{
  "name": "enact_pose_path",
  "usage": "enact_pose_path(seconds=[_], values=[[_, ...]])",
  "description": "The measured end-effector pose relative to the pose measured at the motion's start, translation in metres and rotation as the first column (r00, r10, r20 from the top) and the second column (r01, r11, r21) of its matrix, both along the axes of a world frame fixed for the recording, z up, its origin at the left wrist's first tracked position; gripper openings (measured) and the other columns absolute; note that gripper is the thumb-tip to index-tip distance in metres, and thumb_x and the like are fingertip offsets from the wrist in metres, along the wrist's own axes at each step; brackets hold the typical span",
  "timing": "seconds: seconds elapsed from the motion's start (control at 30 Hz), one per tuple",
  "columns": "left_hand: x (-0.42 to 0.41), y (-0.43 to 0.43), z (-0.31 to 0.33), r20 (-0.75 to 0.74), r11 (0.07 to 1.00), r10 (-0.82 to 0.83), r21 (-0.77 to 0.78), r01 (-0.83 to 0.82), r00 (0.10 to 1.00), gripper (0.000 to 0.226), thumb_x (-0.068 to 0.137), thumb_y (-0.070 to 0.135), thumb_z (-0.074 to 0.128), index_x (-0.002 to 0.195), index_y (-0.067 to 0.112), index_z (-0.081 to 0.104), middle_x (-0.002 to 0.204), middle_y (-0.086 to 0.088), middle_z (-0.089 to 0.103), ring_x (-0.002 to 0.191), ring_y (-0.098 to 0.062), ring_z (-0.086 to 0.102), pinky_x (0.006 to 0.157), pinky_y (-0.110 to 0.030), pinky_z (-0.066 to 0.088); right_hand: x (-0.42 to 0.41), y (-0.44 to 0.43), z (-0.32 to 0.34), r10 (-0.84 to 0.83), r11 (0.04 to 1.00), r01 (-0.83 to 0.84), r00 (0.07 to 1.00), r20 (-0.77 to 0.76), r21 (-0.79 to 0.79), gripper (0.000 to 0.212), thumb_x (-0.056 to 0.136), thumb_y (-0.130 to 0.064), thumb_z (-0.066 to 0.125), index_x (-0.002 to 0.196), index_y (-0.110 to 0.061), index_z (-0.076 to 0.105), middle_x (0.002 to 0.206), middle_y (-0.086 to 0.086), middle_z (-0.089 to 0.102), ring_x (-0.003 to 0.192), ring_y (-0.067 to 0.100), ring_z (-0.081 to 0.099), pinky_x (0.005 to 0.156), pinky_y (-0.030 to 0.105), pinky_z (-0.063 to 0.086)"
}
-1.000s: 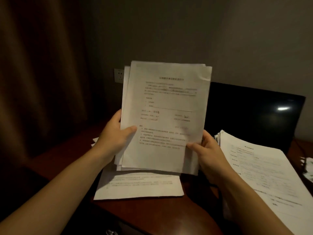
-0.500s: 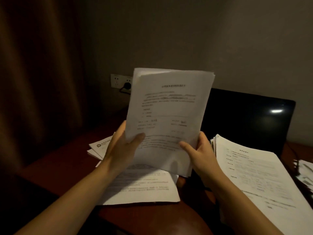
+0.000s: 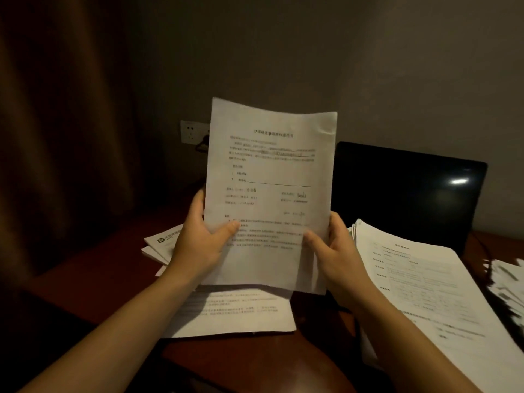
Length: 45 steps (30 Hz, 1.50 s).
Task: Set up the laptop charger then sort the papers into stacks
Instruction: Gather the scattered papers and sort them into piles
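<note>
I hold a bundle of printed white papers (image 3: 269, 177) upright above the desk. My left hand (image 3: 198, 239) grips its lower left edge, thumb on the front page. My right hand (image 3: 334, 248) grips the lower right edge the same way. Under the bundle lies a sheet of paper (image 3: 241, 316) flat on the desk. A thick paper stack (image 3: 431, 285) lies to the right, and a few more sheets (image 3: 161, 242) lie at the left behind my left hand. A dark plug (image 3: 202, 143) sits in the wall socket (image 3: 191, 131), its cable partly hidden by the bundle.
An open laptop (image 3: 408, 191) with a black screen stands behind the right stack. Loose papers (image 3: 507, 282) lie at the far right edge. The dark wooden desk (image 3: 93, 268) meets a brown curtain (image 3: 56, 123) on the left. The room is dim.
The bundle first tilted right and sank a little, then straightened upright with its edges squared. The view shifted, showing the wall socket and the sheets at the left.
</note>
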<state>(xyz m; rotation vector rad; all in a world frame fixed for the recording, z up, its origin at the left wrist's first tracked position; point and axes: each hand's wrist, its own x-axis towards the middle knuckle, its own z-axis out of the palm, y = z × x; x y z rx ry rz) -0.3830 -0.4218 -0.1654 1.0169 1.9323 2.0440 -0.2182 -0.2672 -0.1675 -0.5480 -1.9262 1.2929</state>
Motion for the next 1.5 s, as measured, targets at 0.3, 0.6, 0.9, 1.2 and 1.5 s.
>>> enact_pose_path(seconds=[0.3, 0.6, 0.9, 1.2, 1.5], values=[[0.047, 0.041, -0.002, -0.046, 0.984, -0.179, 0.01, 0.18, 0.983, 0.06, 0.097, 0.013, 0.062, 0.138, 0.053, 0.04, 0.121, 0.027, 0.065, 0.111, 0.003, 0.063, 0.084, -0.025, 0.058, 0.073, 0.026, 0.009, -0.127, 0.99, 0.129, 0.991, 0.04, -0.058, 0.043, 0.102, -0.012, 0.054, 0.129, -0.042, 0.04, 0.113, -0.011, 0.065, 0.094, 0.004, 0.071, 0.058, 0.021, 0.058], [0.12, 0.1, -0.01, 0.021, 0.908, -0.389, -0.159, 0.387, 0.921, 0.059, 0.098, 0.014, 0.062, 0.132, 0.058, 0.041, 0.115, 0.017, 0.071, 0.104, -0.007, 0.07, 0.084, -0.038, 0.061, 0.178, 0.055, 0.01, -0.343, 0.93, 0.363, 0.916, 0.209, -0.066, 0.06, 0.1, -0.011, 0.058, 0.14, -0.047, 0.034, 0.128, -0.008, 0.06, 0.107, 0.018, 0.065, 0.079, 0.044, 0.061], [0.158, 0.132, -0.028, -0.168, 0.857, -0.384, -0.43, 0.283, 0.908, 0.065, 0.093, 0.009, 0.067, 0.126, 0.057, 0.038, 0.101, 0.037, 0.057, 0.083, 0.015, 0.06, 0.076, -0.012, 0.056, 0.231, 0.065, 0.001, -0.422, 0.894, 0.443, 0.788, 0.449, 0.065, 0.065, 0.098, -0.004, 0.058, 0.154, -0.028, 0.032, 0.144, -0.001, 0.054, 0.121, 0.02, 0.058, 0.095, 0.039, 0.055], [0.163, 0.131, -0.038, -0.439, 0.791, -0.37, -0.611, 0.03, 0.818, 0.051, 0.093, 0.045, 0.06, 0.143, 0.041, 0.048, 0.127, 0.009, 0.064, 0.086, -0.013, 0.064, 0.071, -0.029, 0.057, 0.239, 0.073, -0.018, -0.552, 0.833, 0.419, 0.577, 0.603, 0.362, 0.061, 0.098, -0.035, 0.057, 0.153, -0.034, 0.03, 0.143, 0.006, 0.056, 0.111, 0.023, 0.063, 0.094, 0.048, 0.057], [0.174, 0.129, -0.04, -0.428, 0.735, -0.404, -0.678, 0.009, 0.808, 0.053, 0.095, 0.055, 0.052, 0.144, 0.034, 0.046, 0.132, 0.003, 0.061, 0.096, -0.021, 0.061, 0.081, -0.038, 0.057, 0.235, 0.08, -0.013, -0.549, 0.835, 0.365, 0.501, 0.669, 0.412, 0.057, 0.099, -0.045, 0.055, 0.151, -0.031, 0.036, 0.141, 0.005, 0.057, 0.109, 0.02, 0.061, 0.097, 0.045, 0.055]])
